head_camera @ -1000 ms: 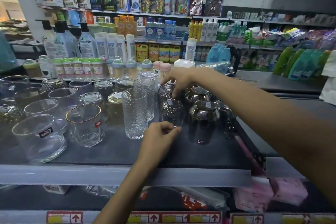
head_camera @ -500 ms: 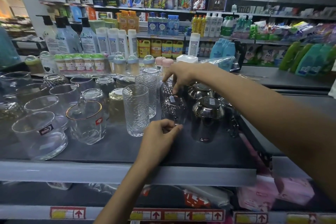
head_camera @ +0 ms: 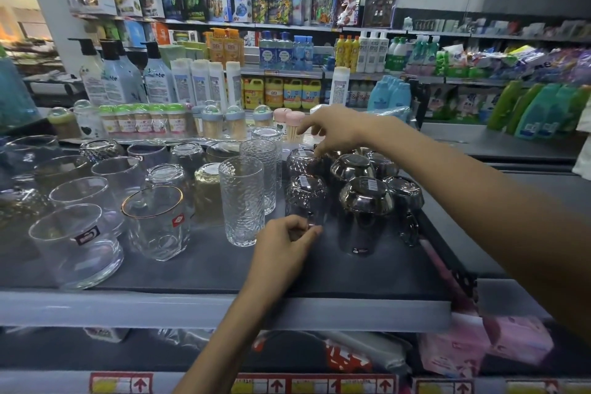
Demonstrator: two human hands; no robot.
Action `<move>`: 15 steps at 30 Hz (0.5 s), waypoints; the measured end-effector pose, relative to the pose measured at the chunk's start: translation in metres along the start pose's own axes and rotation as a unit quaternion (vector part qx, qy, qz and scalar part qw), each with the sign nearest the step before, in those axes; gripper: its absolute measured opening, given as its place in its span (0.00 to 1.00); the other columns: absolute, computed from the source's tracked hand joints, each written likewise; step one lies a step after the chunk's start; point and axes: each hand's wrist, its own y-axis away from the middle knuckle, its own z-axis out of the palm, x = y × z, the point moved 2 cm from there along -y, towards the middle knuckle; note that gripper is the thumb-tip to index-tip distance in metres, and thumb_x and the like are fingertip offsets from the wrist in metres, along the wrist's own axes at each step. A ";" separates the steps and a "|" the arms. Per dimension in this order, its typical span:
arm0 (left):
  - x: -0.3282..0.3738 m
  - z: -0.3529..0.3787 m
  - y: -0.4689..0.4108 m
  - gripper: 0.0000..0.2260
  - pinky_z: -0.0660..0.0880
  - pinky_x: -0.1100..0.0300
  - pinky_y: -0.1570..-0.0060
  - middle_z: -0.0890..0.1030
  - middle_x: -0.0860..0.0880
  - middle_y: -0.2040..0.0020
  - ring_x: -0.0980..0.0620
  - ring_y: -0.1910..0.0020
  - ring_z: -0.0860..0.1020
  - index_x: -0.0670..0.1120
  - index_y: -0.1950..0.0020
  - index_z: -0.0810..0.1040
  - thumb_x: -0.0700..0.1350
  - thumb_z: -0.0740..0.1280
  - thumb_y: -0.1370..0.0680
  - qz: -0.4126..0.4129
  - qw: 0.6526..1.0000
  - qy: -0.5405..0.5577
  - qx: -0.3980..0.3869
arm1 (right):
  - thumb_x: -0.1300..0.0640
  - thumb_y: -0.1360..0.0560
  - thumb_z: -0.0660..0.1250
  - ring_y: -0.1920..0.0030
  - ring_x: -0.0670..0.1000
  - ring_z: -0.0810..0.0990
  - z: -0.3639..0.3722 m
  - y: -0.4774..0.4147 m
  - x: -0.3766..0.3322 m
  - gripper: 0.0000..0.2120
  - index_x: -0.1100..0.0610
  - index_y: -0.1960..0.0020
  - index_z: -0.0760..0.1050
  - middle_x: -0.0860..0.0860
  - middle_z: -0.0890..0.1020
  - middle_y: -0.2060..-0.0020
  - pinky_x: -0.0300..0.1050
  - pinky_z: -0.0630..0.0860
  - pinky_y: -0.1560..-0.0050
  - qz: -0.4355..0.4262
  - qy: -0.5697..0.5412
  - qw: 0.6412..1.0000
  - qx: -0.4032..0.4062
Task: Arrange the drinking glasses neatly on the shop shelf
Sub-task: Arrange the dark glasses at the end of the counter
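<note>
On the shelf [head_camera: 198, 269], the front smoky glass [head_camera: 305, 195] was pinched low by the left hand [head_camera: 284, 243] and the rear smoky glass [head_camera: 299, 161] at its 12 o'clock was touched, grip unclear, by the right hand [head_camera: 335, 131], seemingly for alignment.

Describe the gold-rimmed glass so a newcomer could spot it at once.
On the dark shelf, look along the front row, just left of the tall dimpled tumbler. The gold-rimmed glass alone has a thin gold rim and red label; the wide glass on its left bears a black one.
</note>
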 end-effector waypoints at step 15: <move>0.003 0.009 -0.007 0.13 0.70 0.62 0.64 0.79 0.55 0.71 0.60 0.69 0.73 0.43 0.62 0.83 0.50 0.75 0.23 -0.010 1.000 -0.018 -0.017 | 0.62 0.18 0.64 0.28 0.52 0.73 -0.003 0.076 0.040 0.18 0.49 0.31 0.78 0.49 0.77 0.29 0.53 0.68 0.26 0.022 -0.040 0.993 0.111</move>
